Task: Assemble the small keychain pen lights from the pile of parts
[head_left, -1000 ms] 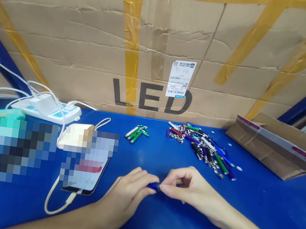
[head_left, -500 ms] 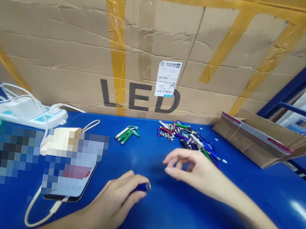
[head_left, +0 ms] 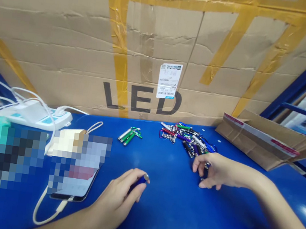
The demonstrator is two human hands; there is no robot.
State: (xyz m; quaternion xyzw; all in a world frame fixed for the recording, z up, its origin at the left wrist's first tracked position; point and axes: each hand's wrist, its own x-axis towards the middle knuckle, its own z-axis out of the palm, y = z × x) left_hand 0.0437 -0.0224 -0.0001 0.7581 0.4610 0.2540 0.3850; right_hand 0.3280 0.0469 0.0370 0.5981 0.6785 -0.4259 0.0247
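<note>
My left hand [head_left: 122, 190] is closed around a blue mini flashlight [head_left: 140, 182], its silver end sticking out past the thumb and forefinger. At the front right of the pile, my right hand [head_left: 213, 171] has its fingers curled round a dark mini flashlight [head_left: 206, 166], mostly hidden by the fingers. Behind that hand lies a pile of mini flashlights [head_left: 180, 136] in several colours, with small chains and carabiner clips. Farther left, a small group of green and silver mini flashlights [head_left: 129, 137] lies side by side with a green clip.
A phone [head_left: 81, 180] on a charging cable lies at the left, by a cream charger [head_left: 66, 142] and a white power strip [head_left: 61, 118]. An open cardboard tray [head_left: 257, 144] sits at the right. A large taped carton [head_left: 151, 46] stands behind the blue tabletop [head_left: 160, 221].
My right hand has moved right, along the front of the pile, and now has a dark mini flashlight in its fingers. My left hand has tilted the blue mini flashlight's silver end upward.
</note>
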